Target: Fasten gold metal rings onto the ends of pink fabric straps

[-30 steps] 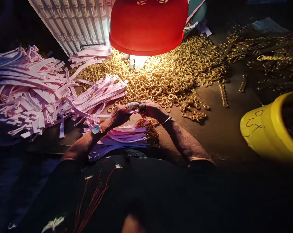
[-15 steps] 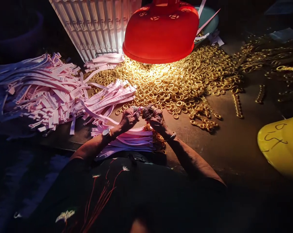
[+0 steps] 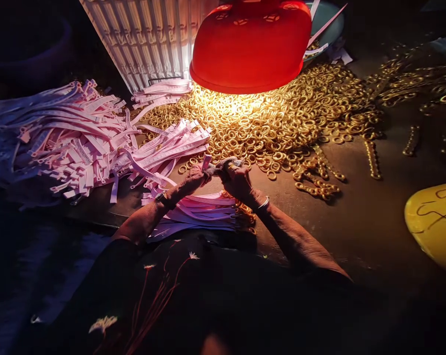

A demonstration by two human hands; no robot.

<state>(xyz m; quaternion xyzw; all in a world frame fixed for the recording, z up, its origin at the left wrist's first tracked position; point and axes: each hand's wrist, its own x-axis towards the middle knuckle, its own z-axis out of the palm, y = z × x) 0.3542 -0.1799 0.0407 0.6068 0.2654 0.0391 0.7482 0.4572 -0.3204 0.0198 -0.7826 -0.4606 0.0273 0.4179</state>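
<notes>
My left hand (image 3: 194,179) is closed, with the end of a pink strap (image 3: 206,161) sticking up from its fingers. Against it, my right hand (image 3: 238,181) is closed too; its fingers carry greyish coverings, and what they pinch is hidden. Below both hands lies a bundle of pink straps (image 3: 199,213), with gold rings (image 3: 246,213) at its right end. Just beyond the hands spreads a big heap of loose gold rings (image 3: 252,133). A smaller bunch of pink straps (image 3: 173,148) rests to the left of that heap.
A red lamp shade (image 3: 250,49) hangs low over the rings. Many pink straps (image 3: 78,138) are piled at left. A ribbed pale panel (image 3: 145,39) stands behind. Linked gold ring chains (image 3: 317,190) lie to the right, near a yellow container (image 3: 435,227). A greenish bowl (image 3: 332,24) sits behind the lamp.
My left hand has turned and moved slightly left and down, and a pink strap end now points up from it. My right hand's fingers have rolled over toward the left. The view has shifted a little.
</notes>
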